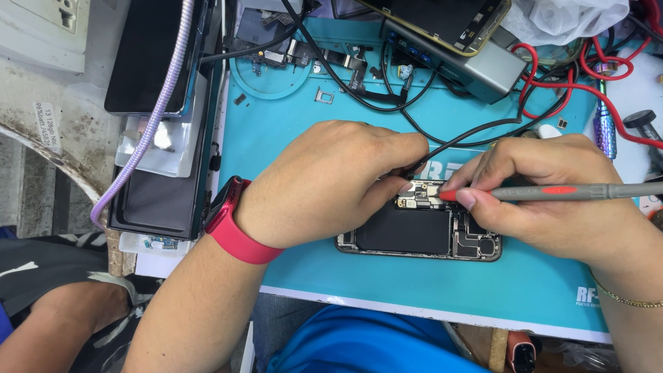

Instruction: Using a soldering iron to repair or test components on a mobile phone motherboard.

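Note:
An opened phone [414, 235] with a black battery and exposed circuit board lies on a teal repair mat [442, 290]. My left hand [324, 183], with a red watch band on its wrist, rests over the phone's upper left and pinches a small part and the end of a black cable [469, 135] at the board. My right hand [552, 200] holds a grey screwdriver with a red collar [552, 191], its tip pressed onto the board beside my left fingertips.
Black phones and screens [148, 55] are stacked at the left with a lilac braided cable [162, 103]. Flex cables and small parts [324, 59] lie at the mat's back. A grey box [476, 65], red wires [552, 83] and another phone sit at the upper right.

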